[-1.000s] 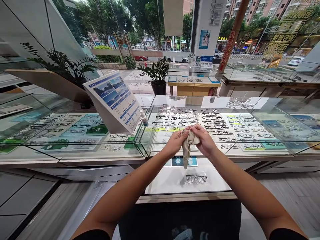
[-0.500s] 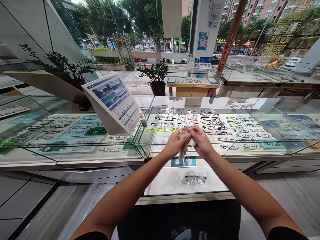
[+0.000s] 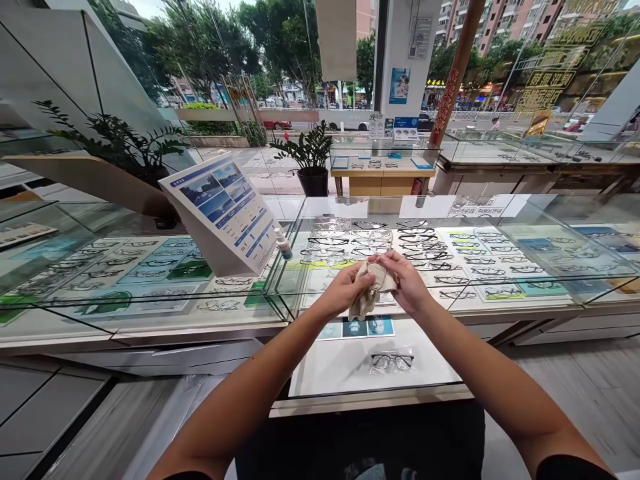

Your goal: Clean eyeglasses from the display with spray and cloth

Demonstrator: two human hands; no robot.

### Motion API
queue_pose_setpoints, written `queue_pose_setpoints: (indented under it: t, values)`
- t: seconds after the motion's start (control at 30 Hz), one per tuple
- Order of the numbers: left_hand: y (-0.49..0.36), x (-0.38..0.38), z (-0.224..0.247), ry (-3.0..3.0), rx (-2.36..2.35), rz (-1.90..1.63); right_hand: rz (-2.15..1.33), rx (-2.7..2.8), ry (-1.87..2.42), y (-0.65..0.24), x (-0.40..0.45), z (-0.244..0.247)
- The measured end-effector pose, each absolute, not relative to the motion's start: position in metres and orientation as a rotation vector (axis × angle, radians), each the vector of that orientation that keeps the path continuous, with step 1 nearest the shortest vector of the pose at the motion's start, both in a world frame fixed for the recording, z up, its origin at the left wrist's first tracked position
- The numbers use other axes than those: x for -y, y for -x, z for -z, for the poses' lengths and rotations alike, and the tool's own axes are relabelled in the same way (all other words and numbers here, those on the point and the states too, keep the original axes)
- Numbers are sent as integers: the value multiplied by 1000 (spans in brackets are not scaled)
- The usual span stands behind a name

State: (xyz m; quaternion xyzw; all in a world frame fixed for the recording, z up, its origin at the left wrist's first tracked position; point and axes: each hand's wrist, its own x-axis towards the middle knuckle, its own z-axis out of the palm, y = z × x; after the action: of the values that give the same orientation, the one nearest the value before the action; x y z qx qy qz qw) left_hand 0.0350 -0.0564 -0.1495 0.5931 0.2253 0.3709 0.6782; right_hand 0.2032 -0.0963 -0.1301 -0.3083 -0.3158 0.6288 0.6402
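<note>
My left hand (image 3: 347,287) is closed on a crumpled beige cleaning cloth (image 3: 364,308), its thumb pressing the fabric from above. Beside it, my right hand (image 3: 406,281) pinches what looks like thin-rimmed eyeglasses (image 3: 384,275), with the cloth bunched against them. Fingers and fabric hide most of the frame. Both hands are raised close together above the front counter. Below them, a pair of dark-framed glasses in a clear plastic bag (image 3: 392,361) lies on the white counter top (image 3: 335,370).
Glass display cases hold rows of eyeglasses (image 3: 425,247) in front and to the left. A small spray bottle (image 3: 283,244) stands on the glass beside a tent-shaped printed sign (image 3: 225,213). A potted plant (image 3: 313,180) is beyond the case.
The cloth has been opened out and shifted between my hands, and a curved rim now shows near my right fingers. The view has tilted slightly; the bagged glasses stay in place.
</note>
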Motion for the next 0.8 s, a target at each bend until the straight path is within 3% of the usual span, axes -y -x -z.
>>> queue_pose_setpoints:
  t: [0.37, 0.67, 0.8]
  values:
    - [-48, 63, 150, -1392, -647, -1071, -1395, 818, 703, -198, 99, 135]
    - [-36, 62, 141, -1489, -465, -852, -1371, 777, 720, -209, 93, 134]
    - [-39, 64, 145, -1447, -515, -937, -1352, 787, 720, -204, 95, 134]
